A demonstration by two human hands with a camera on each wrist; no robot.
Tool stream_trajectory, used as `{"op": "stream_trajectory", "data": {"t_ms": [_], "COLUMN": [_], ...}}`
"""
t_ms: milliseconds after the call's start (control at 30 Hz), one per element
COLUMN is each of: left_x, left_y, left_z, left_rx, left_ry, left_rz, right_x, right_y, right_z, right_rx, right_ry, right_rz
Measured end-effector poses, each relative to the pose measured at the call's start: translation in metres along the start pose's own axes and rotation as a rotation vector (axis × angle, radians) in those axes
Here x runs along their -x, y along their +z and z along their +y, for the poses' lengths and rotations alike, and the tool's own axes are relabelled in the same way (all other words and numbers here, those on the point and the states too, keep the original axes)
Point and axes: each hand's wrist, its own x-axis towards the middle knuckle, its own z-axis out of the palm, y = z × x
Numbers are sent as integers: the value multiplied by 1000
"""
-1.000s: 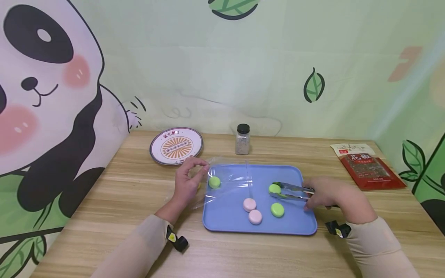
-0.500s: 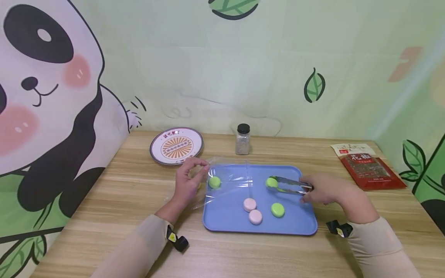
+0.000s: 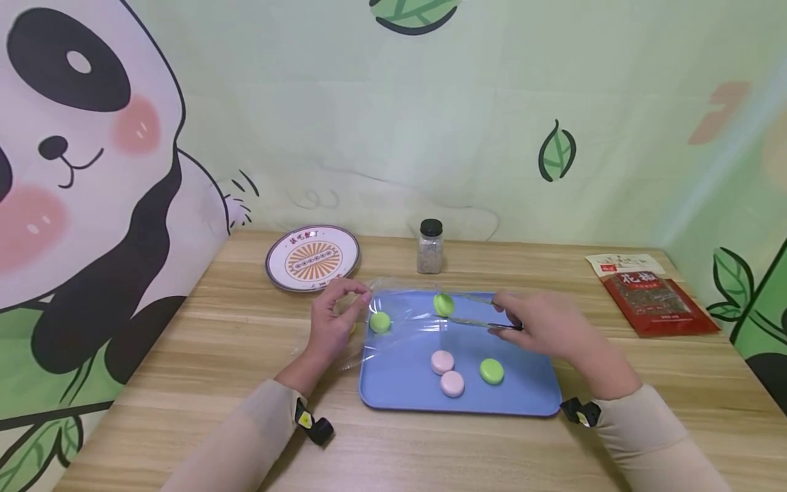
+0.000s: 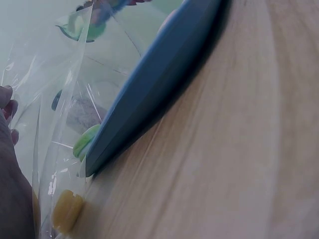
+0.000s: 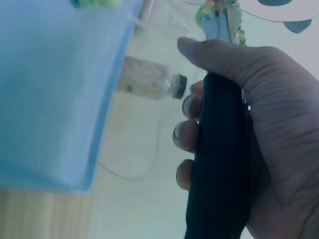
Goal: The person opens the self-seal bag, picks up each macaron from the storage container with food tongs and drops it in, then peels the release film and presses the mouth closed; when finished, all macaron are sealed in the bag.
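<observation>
My left hand (image 3: pixel 332 318) pinches the edge of a clear plastic bag (image 3: pixel 408 316), which spreads over the left part of a blue tray (image 3: pixel 402 398). Black-handled tongs (image 3: pixel 476 323) are gripped in my right hand (image 3: pixel 544 324). Between their tips is a green macaron (image 3: pixel 443 305), level with the bag's right-hand edge. A second green macaron (image 3: pixel 380 322) shows through the film; whether it lies inside, I cannot tell. Low in the left wrist view, a yellow macaron (image 4: pixel 68 211) appears behind the plastic. Two pink macarons (image 3: pixel 452 384) and another green macaron (image 3: pixel 492 371) lie on the tray.
Behind the bag stands a white patterned plate (image 3: pixel 312 258). A glass jar with a black lid (image 3: pixel 430 247) is at the back, beyond the tray. To the right lies a red spice packet (image 3: pixel 658 297). A printed cloth wall rises behind the table (image 3: pixel 246 342).
The tongs in my right hand have lifted the green macaron off the tray and carried it left to the bag's edge. My left hand and the bag have stayed put.
</observation>
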Motion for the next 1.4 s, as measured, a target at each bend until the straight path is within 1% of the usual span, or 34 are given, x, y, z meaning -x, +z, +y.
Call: {"op": "stream_trajectory", "data": {"t_ms": [133, 233, 333, 533, 667, 767, 800, 933, 1000, 1033, 1133, 1200, 1300, 1400], "left_x": [0, 0, -1, -2, -3, -2, -1, 2, 4, 4, 4, 4, 3, 3], "left_y": [0, 0, 0, -1, -2, -3, -3, -1, -1, -1, -1, -1, -1, -1], "left_z": [1, 1, 1, 1, 2, 1, -2, -18, -28, -31, -34, -34, -34, -35], "left_rx": [-6, -6, -8, -16, -19, -25, -25, -4, 27, 44, 91, 115, 116, 98], "left_ry": [-3, 0, 3, 5, -4, -6, -3, 21, 38, 47, 71, 71, 87, 104], "left_rz": [-4, -3, -3, -2, -4, -6, -7, 2, 9, 11, 9, 4, 9, 24], "right_x": [-3, -4, -4, -7, -13, -23, -27, -46, -57, -62, -75, -83, -90, -91], "right_y": [10, 14, 16, 20, 21, 23, 23, 24, 23, 22, 20, 21, 22, 23], "right_z": [-4, -6, -8, -12, -18, -25, -29, -43, -52, -55, -65, -69, -74, -74], "right_rx": [29, 31, 26, 43, 48, 68, 70, 49, 28, 19, 32, 51, 61, 54], "right_ry": [-2, 17, 28, 24, 27, 25, 20, -14, -26, -28, -23, -22, -26, -16], "right_rz": [-4, -1, 9, 37, 25, -9, -26, -91, -115, -125, -149, -164, -175, -188]}}
